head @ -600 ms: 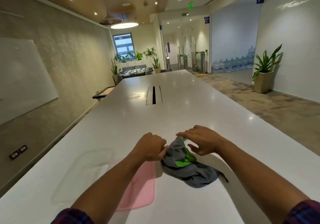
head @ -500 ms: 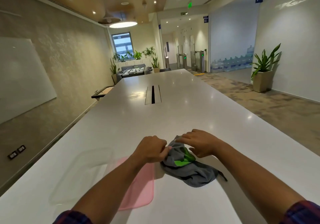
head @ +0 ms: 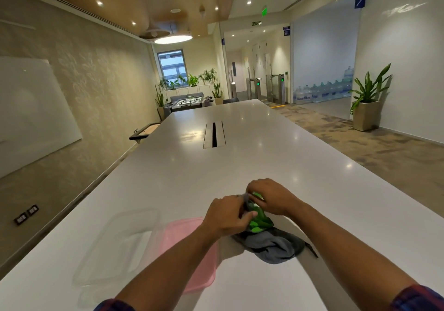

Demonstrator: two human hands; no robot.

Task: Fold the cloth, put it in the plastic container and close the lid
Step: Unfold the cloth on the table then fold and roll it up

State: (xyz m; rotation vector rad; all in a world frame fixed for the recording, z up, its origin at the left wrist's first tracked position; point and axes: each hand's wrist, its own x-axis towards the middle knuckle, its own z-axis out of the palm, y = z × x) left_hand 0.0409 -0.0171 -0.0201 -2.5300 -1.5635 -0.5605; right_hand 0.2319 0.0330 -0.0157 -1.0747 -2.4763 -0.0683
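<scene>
A grey cloth with green patches (head: 271, 244) lies crumpled on the white table (head: 240, 166) near its front. My left hand (head: 225, 217) grips the cloth's upper part from the left. My right hand (head: 269, 196) pinches the same raised bunch from the right, and the two hands touch. The cloth's lower grey part rests on the table. A clear plastic container (head: 120, 245) stands open to the left. Its pink lid (head: 189, 255) lies flat between the container and the cloth, partly under my left forearm.
A cable slot (head: 214, 134) runs along the middle of the long table. A whiteboard (head: 31, 109) hangs on the left wall. A potted plant (head: 367, 104) stands on the carpet at the right. A foosball table (head: 189, 101) sits beyond the far end.
Both hands have closed on the cloth and drawn together, lifting its upper part off the table. More green shows now. The container and lid have not moved.
</scene>
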